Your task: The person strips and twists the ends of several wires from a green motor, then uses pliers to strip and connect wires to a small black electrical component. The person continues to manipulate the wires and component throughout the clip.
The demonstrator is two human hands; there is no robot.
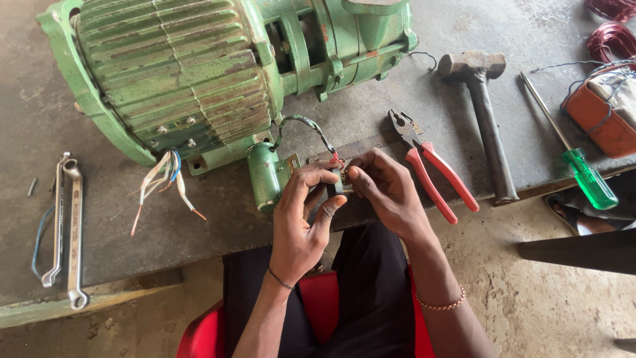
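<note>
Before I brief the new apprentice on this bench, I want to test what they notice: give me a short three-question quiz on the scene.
1. True or false: the pliers with red handles lie between the person's hands and the hammer.
2. Which tool has a green handle? A) spanners B) screwdriver C) hammer
3. Fill in: the left hand and right hand pinch a small dark part joined by a cable to the green ____.

Key: 1 true; 2 B; 3 motor.

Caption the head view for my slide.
Both hands, left hand and right hand, pinch a small dark part wired to a green motor, pliers alongside.
</note>
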